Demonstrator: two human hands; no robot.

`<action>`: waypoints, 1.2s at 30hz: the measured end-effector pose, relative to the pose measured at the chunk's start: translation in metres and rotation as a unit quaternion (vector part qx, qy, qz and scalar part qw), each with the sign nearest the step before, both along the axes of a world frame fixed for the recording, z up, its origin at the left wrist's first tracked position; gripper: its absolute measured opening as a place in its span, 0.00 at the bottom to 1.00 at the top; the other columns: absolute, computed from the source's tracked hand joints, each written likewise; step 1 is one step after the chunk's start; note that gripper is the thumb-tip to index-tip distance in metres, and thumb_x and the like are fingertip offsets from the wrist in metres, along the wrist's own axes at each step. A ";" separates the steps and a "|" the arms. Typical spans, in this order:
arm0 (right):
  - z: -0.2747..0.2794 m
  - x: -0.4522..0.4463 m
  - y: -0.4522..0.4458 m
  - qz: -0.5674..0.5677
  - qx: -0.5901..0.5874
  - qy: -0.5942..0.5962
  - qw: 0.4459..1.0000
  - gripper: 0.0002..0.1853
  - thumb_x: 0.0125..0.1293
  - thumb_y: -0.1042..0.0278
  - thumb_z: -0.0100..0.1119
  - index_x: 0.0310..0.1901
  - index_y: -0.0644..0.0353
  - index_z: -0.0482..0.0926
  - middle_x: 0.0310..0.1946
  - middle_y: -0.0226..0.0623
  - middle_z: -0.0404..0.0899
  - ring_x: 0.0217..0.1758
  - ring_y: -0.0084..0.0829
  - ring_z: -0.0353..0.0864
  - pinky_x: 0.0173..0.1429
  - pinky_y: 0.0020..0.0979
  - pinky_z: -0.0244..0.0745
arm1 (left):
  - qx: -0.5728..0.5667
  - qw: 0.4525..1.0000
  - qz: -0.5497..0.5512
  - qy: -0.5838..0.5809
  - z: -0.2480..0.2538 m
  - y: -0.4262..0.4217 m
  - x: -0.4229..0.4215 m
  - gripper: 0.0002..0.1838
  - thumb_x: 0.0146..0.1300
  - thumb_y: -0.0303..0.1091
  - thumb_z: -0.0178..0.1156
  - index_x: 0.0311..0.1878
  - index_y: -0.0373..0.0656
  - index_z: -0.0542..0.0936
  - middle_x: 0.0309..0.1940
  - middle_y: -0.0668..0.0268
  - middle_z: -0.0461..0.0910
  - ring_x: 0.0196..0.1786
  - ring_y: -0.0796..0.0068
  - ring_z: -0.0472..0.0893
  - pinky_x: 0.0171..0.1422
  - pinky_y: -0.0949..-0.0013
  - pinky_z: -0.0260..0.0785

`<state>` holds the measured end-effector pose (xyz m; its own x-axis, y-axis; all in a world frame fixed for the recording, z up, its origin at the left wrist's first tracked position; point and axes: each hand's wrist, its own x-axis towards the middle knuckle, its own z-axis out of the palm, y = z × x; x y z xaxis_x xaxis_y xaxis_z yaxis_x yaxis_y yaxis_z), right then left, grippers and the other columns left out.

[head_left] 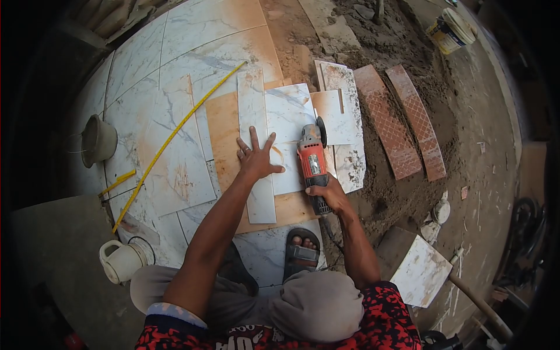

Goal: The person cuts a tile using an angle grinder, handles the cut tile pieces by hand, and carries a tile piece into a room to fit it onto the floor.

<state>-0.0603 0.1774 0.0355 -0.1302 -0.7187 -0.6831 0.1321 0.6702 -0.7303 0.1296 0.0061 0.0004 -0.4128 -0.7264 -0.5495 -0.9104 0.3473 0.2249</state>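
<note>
My left hand (256,156) lies with spread fingers on a long narrow marbled tile strip (261,201) and the edge of the white tile (289,111) beside it. My right hand (330,193) is wrapped round the lower body of a red and black angle grinder (314,163). The grinder's dark disc (321,132) stands on edge at the right side of its head, beside smaller white tile pieces (344,125). A brownish board (224,128) lies under the strip and tile.
A yellow measuring tape (177,129) curves across the floor tiles at left, near a bucket (99,141) and a pale jug (122,259). Two reddish patterned tiles (388,122) (415,121) lie on dirt at right. A hammer handle (478,300) and a paint bucket (451,31) are farther out.
</note>
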 end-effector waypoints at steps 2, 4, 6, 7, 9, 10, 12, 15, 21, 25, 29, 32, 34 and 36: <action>-0.004 -0.001 0.005 0.000 -0.007 0.005 1.000 0.36 0.43 0.60 0.72 0.55 0.68 0.73 0.43 0.41 0.80 0.44 0.35 0.78 0.54 0.33 0.73 | 0.000 1.000 0.001 0.000 0.000 -0.002 0.000 0.66 0.37 0.63 0.78 0.79 0.70 0.49 0.78 0.45 0.20 0.72 0.11 0.32 0.67 0.20 0.50; -0.004 0.000 0.009 0.001 -0.012 0.009 1.000 0.36 0.43 0.60 0.72 0.55 0.68 0.73 0.43 0.41 0.80 0.44 0.35 0.78 0.54 0.33 0.73 | -0.003 1.000 0.001 0.003 -0.002 -0.001 0.000 0.66 0.37 0.64 0.78 0.79 0.70 0.49 0.78 0.45 0.20 0.72 0.11 0.32 0.67 0.20 0.51; -0.001 0.000 0.011 0.017 -0.008 0.024 1.000 0.36 0.43 0.59 0.72 0.54 0.68 0.73 0.42 0.41 0.80 0.44 0.35 0.79 0.54 0.33 0.73 | -0.003 1.000 -0.001 0.003 -0.002 0.000 0.000 0.66 0.37 0.64 0.78 0.79 0.70 0.49 0.78 0.45 0.20 0.72 0.11 0.32 0.67 0.20 0.51; -0.001 0.000 0.011 0.017 -0.009 0.024 1.000 0.36 0.43 0.59 0.72 0.54 0.68 0.73 0.42 0.41 0.80 0.44 0.35 0.79 0.54 0.33 0.73 | -0.005 1.000 -0.003 0.001 -0.002 -0.001 0.000 0.66 0.37 0.65 0.77 0.79 0.70 0.49 0.78 0.45 0.20 0.72 0.11 0.32 0.67 0.20 0.51; -0.003 0.000 0.013 0.008 -0.006 0.017 1.000 0.35 0.43 0.59 0.72 0.54 0.68 0.74 0.42 0.41 0.80 0.44 0.35 0.79 0.53 0.33 0.73 | -0.006 1.000 -0.004 0.001 -0.002 0.000 0.001 0.66 0.37 0.65 0.77 0.79 0.70 0.48 0.78 0.45 0.20 0.72 0.11 0.32 0.67 0.20 0.51; -0.006 -0.001 0.012 0.008 -0.007 0.018 1.000 0.35 0.43 0.59 0.72 0.54 0.68 0.74 0.42 0.41 0.80 0.44 0.35 0.79 0.53 0.33 0.73 | -0.007 1.000 -0.005 0.002 -0.003 -0.001 0.001 0.66 0.37 0.65 0.77 0.79 0.70 0.48 0.78 0.45 0.20 0.72 0.10 0.32 0.67 0.20 0.51; -0.008 -0.001 0.008 0.015 -0.002 0.016 1.000 0.35 0.43 0.59 0.72 0.53 0.68 0.74 0.42 0.41 0.80 0.44 0.35 0.79 0.53 0.33 0.73 | -0.006 1.000 -0.005 0.002 -0.002 -0.001 0.001 0.66 0.37 0.65 0.77 0.79 0.70 0.48 0.78 0.45 0.20 0.72 0.11 0.32 0.67 0.20 0.51; -0.003 -0.001 0.005 0.000 0.005 -0.015 1.000 0.34 0.43 0.59 0.72 0.52 0.67 0.74 0.41 0.40 0.80 0.43 0.34 0.78 0.52 0.33 0.73 | 0.002 1.000 0.001 0.002 0.003 -0.001 -0.001 0.65 0.39 0.63 0.77 0.79 0.70 0.49 0.78 0.45 0.19 0.72 0.11 0.32 0.68 0.21 0.50; 0.003 0.002 0.013 0.001 -0.004 0.009 1.000 0.33 0.44 0.59 0.72 0.51 0.66 0.74 0.40 0.39 0.80 0.41 0.33 0.78 0.49 0.32 0.74 | 0.006 1.000 0.005 0.006 0.007 0.001 -0.001 0.63 0.40 0.61 0.78 0.79 0.70 0.51 0.78 0.45 0.19 0.72 0.12 0.31 0.69 0.22 0.48; 0.003 0.002 0.015 0.002 -0.001 0.005 1.000 0.33 0.43 0.59 0.72 0.51 0.67 0.74 0.39 0.39 0.80 0.41 0.33 0.78 0.49 0.32 0.73 | -0.020 1.000 -0.003 -0.017 0.013 0.004 -0.004 0.62 0.40 0.62 0.77 0.79 0.68 0.52 0.79 0.46 0.23 0.76 0.20 0.31 0.71 0.20 0.41; -0.002 0.000 0.011 0.009 0.000 0.008 1.000 0.33 0.43 0.59 0.72 0.51 0.67 0.74 0.39 0.39 0.80 0.40 0.33 0.78 0.49 0.33 0.74 | -0.088 0.993 -0.070 -0.025 0.012 0.006 -0.009 0.60 0.41 0.60 0.77 0.78 0.66 0.55 0.81 0.53 0.30 0.81 0.38 0.33 0.72 0.20 0.33; 0.000 0.002 0.011 0.009 -0.001 0.010 1.000 0.33 0.43 0.59 0.72 0.51 0.68 0.74 0.39 0.40 0.80 0.40 0.34 0.78 0.49 0.34 0.74 | -0.088 0.990 -0.112 -0.023 0.012 0.007 -0.015 0.58 0.44 0.56 0.76 0.78 0.60 0.56 0.82 0.60 0.36 0.82 0.48 0.38 0.75 0.23 0.32; 0.002 0.003 0.014 0.011 -0.005 0.018 1.000 0.33 0.43 0.59 0.72 0.51 0.68 0.74 0.39 0.40 0.80 0.40 0.34 0.78 0.49 0.34 0.74 | -0.065 0.988 -0.142 -0.009 0.019 0.008 -0.018 0.56 0.47 0.53 0.75 0.78 0.57 0.56 0.81 0.62 0.42 0.82 0.51 0.41 0.75 0.24 0.31; 0.004 0.003 0.017 0.006 0.001 0.016 1.000 0.33 0.43 0.59 0.72 0.52 0.68 0.74 0.39 0.41 0.80 0.40 0.34 0.78 0.49 0.34 0.74 | -0.061 0.987 -0.148 -0.015 0.027 0.007 -0.019 0.55 0.48 0.52 0.75 0.78 0.56 0.56 0.81 0.61 0.43 0.82 0.52 0.42 0.76 0.24 0.31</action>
<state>-0.0571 0.1947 0.0398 -0.1426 -0.7187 -0.6806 0.1006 0.6735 -0.7323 0.1102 0.0135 0.0270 -0.6023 -0.6375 -0.4805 -0.7701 0.6225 0.1394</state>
